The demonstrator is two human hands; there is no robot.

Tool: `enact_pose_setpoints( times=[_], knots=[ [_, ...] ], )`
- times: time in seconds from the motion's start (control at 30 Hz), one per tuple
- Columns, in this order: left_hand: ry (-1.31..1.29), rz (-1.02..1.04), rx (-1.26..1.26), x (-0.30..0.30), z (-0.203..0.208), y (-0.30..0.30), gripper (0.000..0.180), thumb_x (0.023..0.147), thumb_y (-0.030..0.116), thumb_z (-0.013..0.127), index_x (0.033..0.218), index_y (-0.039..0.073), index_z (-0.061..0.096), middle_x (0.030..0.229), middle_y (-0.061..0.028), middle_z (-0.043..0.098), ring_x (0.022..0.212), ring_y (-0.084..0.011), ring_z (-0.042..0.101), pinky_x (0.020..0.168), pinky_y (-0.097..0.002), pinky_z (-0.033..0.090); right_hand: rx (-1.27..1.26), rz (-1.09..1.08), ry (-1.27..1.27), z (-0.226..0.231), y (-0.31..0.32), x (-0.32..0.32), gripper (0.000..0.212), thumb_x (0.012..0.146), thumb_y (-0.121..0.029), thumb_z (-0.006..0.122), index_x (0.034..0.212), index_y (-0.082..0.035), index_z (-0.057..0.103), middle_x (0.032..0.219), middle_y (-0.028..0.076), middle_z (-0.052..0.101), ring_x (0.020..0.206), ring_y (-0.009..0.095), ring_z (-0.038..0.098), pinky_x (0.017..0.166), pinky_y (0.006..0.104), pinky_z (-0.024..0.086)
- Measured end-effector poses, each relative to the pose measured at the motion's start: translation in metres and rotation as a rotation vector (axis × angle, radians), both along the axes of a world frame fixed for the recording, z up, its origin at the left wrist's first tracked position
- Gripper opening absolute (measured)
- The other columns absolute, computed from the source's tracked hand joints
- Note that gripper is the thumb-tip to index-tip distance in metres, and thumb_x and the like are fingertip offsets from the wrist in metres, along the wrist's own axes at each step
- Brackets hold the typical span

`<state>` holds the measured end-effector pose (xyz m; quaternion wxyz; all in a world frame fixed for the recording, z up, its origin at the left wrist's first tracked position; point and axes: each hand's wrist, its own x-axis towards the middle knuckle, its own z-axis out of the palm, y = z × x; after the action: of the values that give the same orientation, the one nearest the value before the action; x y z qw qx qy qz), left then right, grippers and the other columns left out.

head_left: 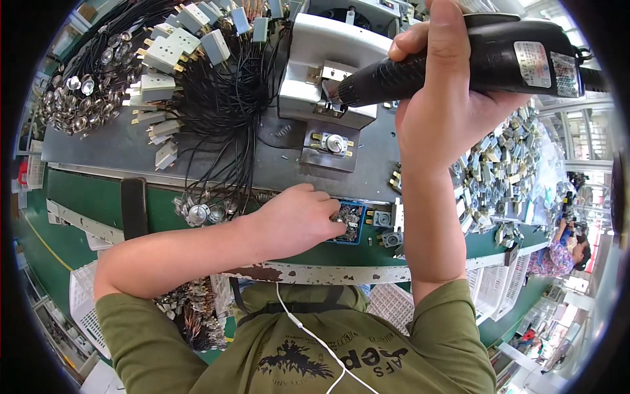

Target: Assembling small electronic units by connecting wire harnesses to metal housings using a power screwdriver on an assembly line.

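Note:
My right hand is wrapped round a black electric screwdriver, a cord running off its back end. Its nose points left, close to a small metal holder on a white metal machine. My left hand is down at a blue tray of small metal parts, its fingers curled at the tray's left side. Whatever is between those fingertips is hidden. Between the hands, a switch-like part with a round metal hub and brass tabs sits on a metal block.
On the left lie grey-white plug blocks with black cables and a heap of round metal caps. Many switch-like parts are piled at the right. White baskets stand below the bench edge. Another person is at far right.

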<state>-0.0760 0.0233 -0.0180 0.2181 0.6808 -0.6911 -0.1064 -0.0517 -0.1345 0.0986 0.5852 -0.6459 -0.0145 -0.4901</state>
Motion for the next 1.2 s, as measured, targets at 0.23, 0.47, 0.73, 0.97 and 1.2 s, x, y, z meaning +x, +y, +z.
enact_pose_setpoints(
  times=[0.23, 0.47, 0.73, 0.97, 1.2],
  knots=[
    [0.026, 0.016, -0.004, -0.002, -0.003, 0.000, 0.016, 0.078, 0.012, 0.066, 0.094, 0.012, 0.070, 0.085, -0.0031, 0.063, 0.084, -0.0207, 0.064, 0.072, -0.0359, 0.049, 0.008, -0.020, 0.013, 0.002, 0.004, 0.000, 0.024, 0.096, 0.000, 0.071, 0.114, 0.001, 0.055, 0.089, 0.011, 0.069, 0.061, 0.013, 0.063, 0.055, 0.0260, 0.052],
    [0.012, -0.010, 0.039, -0.001, -0.002, 0.000, 0.015, 0.079, 0.010, 0.065, 0.093, 0.010, 0.069, 0.090, -0.0038, 0.066, 0.087, -0.0210, 0.066, 0.075, -0.0359, 0.049, 0.072, -0.108, -0.083, 0.001, 0.014, 0.009, 0.030, 0.094, 0.002, 0.072, 0.116, -0.001, 0.052, 0.088, 0.011, 0.069, 0.062, 0.012, 0.064, 0.055, 0.0252, 0.053],
    [0.000, -0.016, 0.038, -0.002, 0.001, -0.003, 0.012, 0.080, 0.012, 0.065, 0.091, 0.011, 0.067, 0.086, -0.0039, 0.067, 0.084, -0.0227, 0.067, 0.074, -0.0377, 0.050, -0.021, 0.358, 0.221, 0.017, -0.020, 0.012, 0.011, 0.087, 0.000, 0.076, 0.096, 0.001, 0.070, 0.084, 0.008, 0.070, 0.062, 0.011, 0.065, 0.056, 0.0248, 0.053],
    [0.000, 0.095, -0.073, 0.011, 0.021, -0.001, 0.010, 0.081, 0.019, 0.069, 0.087, 0.012, 0.066, 0.083, -0.0023, 0.067, 0.082, -0.0224, 0.067, 0.074, -0.0379, 0.050, 0.003, 0.200, 0.182, 0.018, 0.000, 0.011, 0.045, 0.084, 0.007, 0.076, 0.121, 0.001, 0.051, 0.090, 0.009, 0.071, 0.066, 0.013, 0.068, 0.060, 0.0260, 0.056],
    [-0.135, 0.391, -0.273, 0.062, 0.040, -0.001, 0.017, 0.083, 0.019, 0.077, 0.085, 0.011, 0.063, 0.078, -0.0009, 0.064, 0.079, -0.0199, 0.064, 0.072, -0.0362, 0.048, 0.071, 0.168, 0.070, 0.012, -0.005, 0.007, 0.028, 0.083, 0.006, 0.078, 0.107, 0.004, 0.064, 0.085, 0.009, 0.072, 0.065, 0.012, 0.067, 0.057, 0.0246, 0.054]
  ],
)
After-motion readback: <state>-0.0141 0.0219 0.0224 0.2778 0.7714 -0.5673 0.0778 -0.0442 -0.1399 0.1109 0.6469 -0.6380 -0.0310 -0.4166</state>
